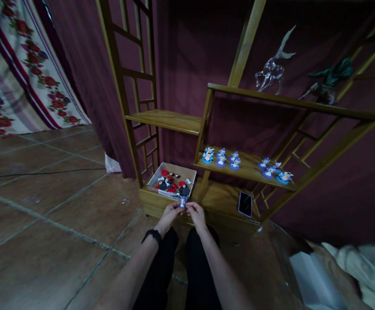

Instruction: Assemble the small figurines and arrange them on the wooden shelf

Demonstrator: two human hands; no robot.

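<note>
A small white and purple figurine (pixel 183 202) is held up between my two hands, just in front of the box's near edge. My left hand (pixel 169 214) pinches it from the left side, fingers closed. From the right, my right hand (pixel 196 212) has its thumb and fingertips closed against the figurine's other side. Just beyond them is an open cardboard box (pixel 151 184) holding several loose red, black and white figurine pieces (pixel 172 183). Up to the right, several finished-looking figurines (pixel 221 160) on round purple or blue bases stand on a wooden shelf (pixel 247 170).
A phone (pixel 245 204) lies on the lower board to the right. Above stand a clear glass horse (pixel 271 71) and a dark green sculpture (pixel 331 82) on the upper shelf (pixel 290 100). A white box (pixel 316 280) and cloth (pixel 351 267) are on the floor at right.
</note>
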